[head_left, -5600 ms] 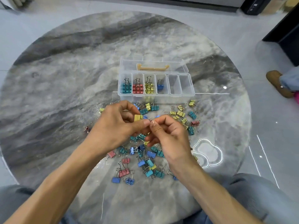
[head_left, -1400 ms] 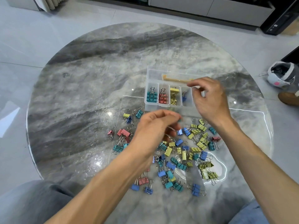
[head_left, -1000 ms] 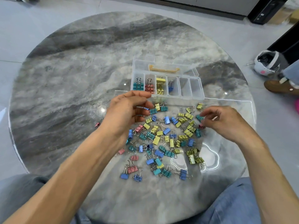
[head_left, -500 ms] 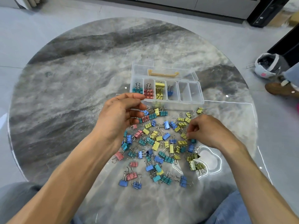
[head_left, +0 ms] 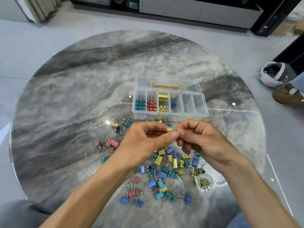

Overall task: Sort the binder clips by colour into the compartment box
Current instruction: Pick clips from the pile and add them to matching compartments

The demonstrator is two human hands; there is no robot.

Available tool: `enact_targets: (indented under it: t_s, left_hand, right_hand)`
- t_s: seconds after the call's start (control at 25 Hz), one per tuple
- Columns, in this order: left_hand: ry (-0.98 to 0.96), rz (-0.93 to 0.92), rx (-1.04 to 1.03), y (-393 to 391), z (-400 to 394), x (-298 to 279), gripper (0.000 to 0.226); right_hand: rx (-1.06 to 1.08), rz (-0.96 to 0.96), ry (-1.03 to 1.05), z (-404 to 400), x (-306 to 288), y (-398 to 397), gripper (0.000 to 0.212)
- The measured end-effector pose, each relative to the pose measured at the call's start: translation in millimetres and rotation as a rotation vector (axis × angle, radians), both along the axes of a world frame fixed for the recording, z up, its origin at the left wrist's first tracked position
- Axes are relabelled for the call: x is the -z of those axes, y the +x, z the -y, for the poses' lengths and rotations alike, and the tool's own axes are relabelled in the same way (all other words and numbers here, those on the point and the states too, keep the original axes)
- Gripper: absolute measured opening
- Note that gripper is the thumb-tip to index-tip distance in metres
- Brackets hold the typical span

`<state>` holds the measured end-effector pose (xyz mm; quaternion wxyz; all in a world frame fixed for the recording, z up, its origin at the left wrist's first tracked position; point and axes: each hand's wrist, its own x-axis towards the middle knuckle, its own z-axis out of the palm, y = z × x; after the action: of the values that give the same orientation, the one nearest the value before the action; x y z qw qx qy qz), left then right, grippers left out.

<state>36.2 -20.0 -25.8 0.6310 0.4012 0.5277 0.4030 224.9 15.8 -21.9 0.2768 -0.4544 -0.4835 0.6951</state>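
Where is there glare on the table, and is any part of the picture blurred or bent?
Head view: bright glare spots on the glossy table, one beside the yellow clip; wide-angle lens bends the table rim; both hands and the compartment box look sharp.

A single wide-angle view from a camera worn on the head, looking forward and steeply down, close above a round marble table, with tiled floor and cabinets at the far edge.

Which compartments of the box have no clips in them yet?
The two rightmost compartments of the compartment box are bare. The other four, from the left, hold teal, red, yellow and blue clips.
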Motion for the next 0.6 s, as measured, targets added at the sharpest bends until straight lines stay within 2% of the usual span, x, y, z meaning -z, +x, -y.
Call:
enact_targets:
  t_s: [0.12, 0.2, 0.28, 0.32, 0.4, 0.48, 0.6]
  left_hand:
    - [0.124, -0.339, -0.099, -3, -1, 11, 0.022]
    - [0.184, -0.454, -0.12, -2, 1, 13, 0.012]
    - [0.139, -0.356, -0.131, -4, 1, 9, 0.005]
    - [0.069, -0.188, -0.138, -4, -1, 5, 0.004]
    - [-0.049, 0.128, -0.107, -5, -3, -3, 0.019]
    - [0.014, 0.06, -0.066, -3, -1, -4, 0.031]
    - [0.145, -0.157, -0.11, 1, 4, 0, 0.022]
  right_hand:
    - [0.067, 0.126, 0.167, 4, 8, -4, 0.004]
    - [0.074, 0.245, 0.359, 12, 13, -14, 0.005]
    - [0.132, 0.262, 0.423, 17, 17, -22, 0.004]
    - [0.188, 0.213, 0.363, 15, 18, -23, 0.003]
    - [0.28, 0.041, 0.151, 9, 16, -19, 0.004]
    - [0.288, -0.069, 0.045, 8, 15, -17, 0.013]
    - [0.223, -0.039, 0.124, 19, 15, -26, 0.021]
